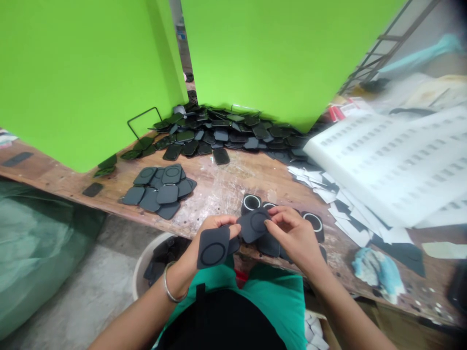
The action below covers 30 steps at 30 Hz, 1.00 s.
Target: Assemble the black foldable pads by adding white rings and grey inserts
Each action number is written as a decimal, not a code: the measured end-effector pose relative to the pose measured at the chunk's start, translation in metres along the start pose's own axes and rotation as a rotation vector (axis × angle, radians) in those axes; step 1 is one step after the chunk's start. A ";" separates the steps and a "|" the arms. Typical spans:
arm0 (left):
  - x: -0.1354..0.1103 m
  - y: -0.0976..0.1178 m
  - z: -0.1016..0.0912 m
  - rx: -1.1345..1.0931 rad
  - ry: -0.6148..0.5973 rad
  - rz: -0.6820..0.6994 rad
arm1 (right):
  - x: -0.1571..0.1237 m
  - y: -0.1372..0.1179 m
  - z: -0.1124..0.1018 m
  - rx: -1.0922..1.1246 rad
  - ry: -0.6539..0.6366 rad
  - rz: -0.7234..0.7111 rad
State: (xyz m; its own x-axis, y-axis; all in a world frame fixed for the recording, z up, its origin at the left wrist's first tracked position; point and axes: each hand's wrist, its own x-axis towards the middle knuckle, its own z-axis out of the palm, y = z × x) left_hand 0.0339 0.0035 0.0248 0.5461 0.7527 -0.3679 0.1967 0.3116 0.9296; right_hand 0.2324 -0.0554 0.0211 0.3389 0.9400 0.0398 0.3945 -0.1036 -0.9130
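Left hand (pixel 215 223): thumb and fingers pinch the left edge of a dark square pad (pixel 251 228), raised just above the near edge of the worktable (pixel 248 170). A second ringed pad (pixel 213 248) lies across that hand (whether it is joined to the first cannot be made out). Right hand (pixel 297 238): thumb and fingertips pinch the opposite edge of the dark square pad. Directly behind it lie pads with pale rings (pixel 313 222), partly covered by the hands. A small stack (pixel 168 193) sits to the left; a broad dark heap (pixel 226 133) lies beneath the green panels (pixel 262 53).
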 end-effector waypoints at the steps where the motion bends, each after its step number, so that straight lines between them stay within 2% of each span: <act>1: 0.000 -0.001 -0.001 0.002 -0.004 0.011 | 0.000 0.000 0.001 -0.019 -0.005 -0.009; 5: -0.002 -0.003 -0.003 -0.003 -0.020 0.057 | -0.003 -0.002 0.004 -0.181 -0.017 -0.116; 8: -0.003 -0.007 -0.003 -0.020 -0.043 0.074 | -0.004 -0.007 0.004 -0.473 -0.005 -0.229; 10: -0.004 -0.010 -0.004 -0.021 -0.047 0.084 | -0.002 -0.010 0.001 -0.673 -0.021 -0.223; 12: -0.004 -0.010 -0.007 -0.004 -0.027 0.089 | 0.002 -0.011 -0.004 -0.758 -0.033 -0.150; 14: -0.005 -0.010 -0.011 0.022 -0.005 0.088 | 0.007 -0.012 -0.008 -0.618 -0.080 -0.065; 18: -0.009 -0.008 -0.019 0.057 -0.015 0.115 | 0.011 -0.008 0.002 -0.052 -0.311 0.104; 20: -0.011 -0.009 -0.021 0.079 -0.008 0.128 | 0.010 -0.003 0.016 0.080 -0.312 0.199; 23: -0.012 -0.014 -0.028 0.101 0.059 0.118 | 0.010 0.003 0.037 0.183 -0.242 0.345; 25: -0.010 -0.016 -0.040 0.098 0.146 0.114 | 0.011 0.005 0.043 0.250 -0.225 0.405; 27: -0.005 -0.016 -0.064 0.082 0.299 0.133 | 0.013 0.004 0.042 0.302 -0.206 0.386; 28: -0.003 -0.015 -0.079 0.070 0.393 0.147 | 0.013 0.003 0.039 0.314 -0.199 0.356; 30: 0.001 -0.011 -0.115 0.042 0.680 0.199 | 0.012 0.002 0.032 0.304 -0.196 0.297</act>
State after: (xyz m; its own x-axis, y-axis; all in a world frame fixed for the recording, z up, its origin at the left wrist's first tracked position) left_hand -0.0619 0.0674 0.0114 -0.0518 0.9926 -0.1102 0.1848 0.1180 0.9757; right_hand 0.2095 -0.0340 0.0067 0.2203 0.9306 -0.2923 0.0261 -0.3052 -0.9519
